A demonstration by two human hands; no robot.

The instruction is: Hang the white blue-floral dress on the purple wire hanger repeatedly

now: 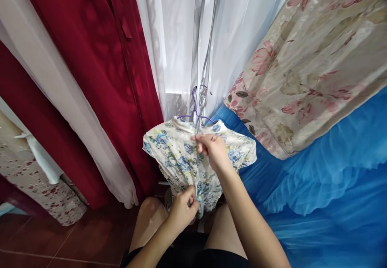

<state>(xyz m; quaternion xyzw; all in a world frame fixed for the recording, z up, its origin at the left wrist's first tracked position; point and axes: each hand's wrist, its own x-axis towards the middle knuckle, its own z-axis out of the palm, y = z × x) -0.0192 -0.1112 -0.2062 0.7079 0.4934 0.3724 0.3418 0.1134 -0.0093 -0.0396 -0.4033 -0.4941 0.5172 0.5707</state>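
Observation:
A short-sleeved white garment with blue and yellow flowers (184, 163) hangs in front of me on a purple wire hanger (194, 100). My right hand (211, 147) is closed in a pinch at the upper front opening, just below the neckline. Lower on the same front edge, my left hand (185, 206) pinches the fabric, fingers closed. Whether a button or zip pull sits between the fingers cannot be made out. The hanger's hook is caught on pale ribbon-like straps (201, 58) that run down from above.
Behind hangs white cloth (178, 30), with dark red drapes (90, 50) at left. A beige floral fabric (302, 70) and blue ruffled tulle (314, 191) fill the right side. My bare knees (151, 219) flank the garment above a reddish tiled floor (87, 239).

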